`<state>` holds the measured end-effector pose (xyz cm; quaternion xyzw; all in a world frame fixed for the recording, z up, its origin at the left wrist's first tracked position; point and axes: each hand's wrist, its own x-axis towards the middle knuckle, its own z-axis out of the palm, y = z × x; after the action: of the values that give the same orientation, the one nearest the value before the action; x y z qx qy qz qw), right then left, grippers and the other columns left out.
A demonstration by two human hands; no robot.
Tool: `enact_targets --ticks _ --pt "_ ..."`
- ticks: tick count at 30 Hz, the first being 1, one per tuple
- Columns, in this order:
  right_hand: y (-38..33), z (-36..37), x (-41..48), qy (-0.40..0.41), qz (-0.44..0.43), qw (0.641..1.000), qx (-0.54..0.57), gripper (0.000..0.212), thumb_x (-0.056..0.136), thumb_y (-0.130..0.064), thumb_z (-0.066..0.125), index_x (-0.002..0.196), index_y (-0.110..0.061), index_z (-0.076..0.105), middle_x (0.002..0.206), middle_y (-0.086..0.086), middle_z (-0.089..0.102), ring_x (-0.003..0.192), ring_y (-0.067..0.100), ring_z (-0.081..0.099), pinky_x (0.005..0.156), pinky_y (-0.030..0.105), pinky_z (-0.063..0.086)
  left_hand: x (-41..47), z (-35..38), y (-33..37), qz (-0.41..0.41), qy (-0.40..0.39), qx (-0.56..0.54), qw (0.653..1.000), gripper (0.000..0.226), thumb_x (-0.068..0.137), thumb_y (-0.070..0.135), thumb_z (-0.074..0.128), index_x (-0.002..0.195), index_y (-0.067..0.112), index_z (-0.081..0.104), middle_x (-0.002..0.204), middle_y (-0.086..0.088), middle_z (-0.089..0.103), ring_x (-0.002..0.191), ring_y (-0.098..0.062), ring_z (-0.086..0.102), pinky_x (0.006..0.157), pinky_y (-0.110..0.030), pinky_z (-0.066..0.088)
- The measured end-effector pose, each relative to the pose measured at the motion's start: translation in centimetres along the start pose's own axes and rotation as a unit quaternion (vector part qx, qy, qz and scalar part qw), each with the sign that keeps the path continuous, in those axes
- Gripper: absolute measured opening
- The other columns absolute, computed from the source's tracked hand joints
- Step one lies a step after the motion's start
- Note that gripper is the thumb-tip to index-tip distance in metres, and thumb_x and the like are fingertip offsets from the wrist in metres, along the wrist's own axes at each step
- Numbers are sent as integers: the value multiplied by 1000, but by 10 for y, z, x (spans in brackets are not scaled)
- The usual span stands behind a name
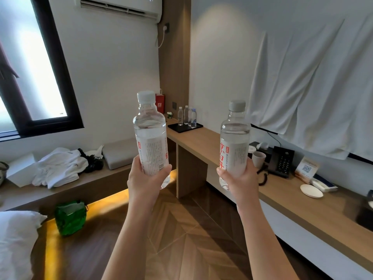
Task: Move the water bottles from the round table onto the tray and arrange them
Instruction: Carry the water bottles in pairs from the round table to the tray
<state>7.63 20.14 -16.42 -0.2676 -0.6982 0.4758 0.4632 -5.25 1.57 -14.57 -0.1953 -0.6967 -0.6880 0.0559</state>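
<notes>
My left hand [145,179] grips a clear water bottle [150,134] with a white cap and white label, held upright at chest height. My right hand [240,178] holds a second water bottle [234,142], grey-capped, its label printed with red characters. Both hang in the air over the wooden floor. Far ahead, a black tray [182,128] lies on the wooden counter [201,142] by the wall. Several small water bottles [186,116] stand upright on the tray. The round table is out of view.
On the counter to the right are a paper cup [258,158], a black telephone [282,161], a card stand [306,168] and a white dish [311,190]. A bench on the left holds white towels [58,168]. A green bag [70,217] sits on the floor beside the bed corner [16,239].
</notes>
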Motion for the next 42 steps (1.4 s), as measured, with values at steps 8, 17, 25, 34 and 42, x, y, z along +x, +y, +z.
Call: enact_targets --ticks 8,17,25,34,42 --pt "35 41 118 -29 -13 999 -7 68 75 -29 83 132 -24 46 122 -1 58 111 17 58 63 9 49 86 73 -23 -4 33 6 999 61 70 27 82 116 35 43 102 17 53 101 -14 55 77 -39 58" --pt "76 75 211 -50 -29 998 -39 70 78 -32 81 136 -24 42 126 -1 53 111 13 53 59 5 48 160 139 -53 -6 43 34 998 67 70 27 83 124 30 43 102 19 50 103 -14 54 78 -43 59" --pt "110 115 273 -52 -18 997 -49 73 80 -30 80 140 -27 39 130 -3 52 111 8 50 64 5 46 230 177 -92 -1 36 29 999 66 72 26 82 122 33 40 102 18 50 103 -13 53 81 -37 56" --pt "145 212 363 -29 4 999 -44 71 78 -32 79 139 -29 41 125 -5 54 113 13 55 58 7 49 364 205 -151 2 4 -5 1000 66 72 26 82 120 38 39 103 20 51 98 -5 54 68 -18 50" --pt "157 324 447 1 2 999 -49 68 76 -39 78 134 -32 44 118 -7 56 104 7 57 58 1 45 507 218 -186 41 -44 -13 998 66 73 23 81 123 37 40 105 23 51 100 2 53 57 -2 45"
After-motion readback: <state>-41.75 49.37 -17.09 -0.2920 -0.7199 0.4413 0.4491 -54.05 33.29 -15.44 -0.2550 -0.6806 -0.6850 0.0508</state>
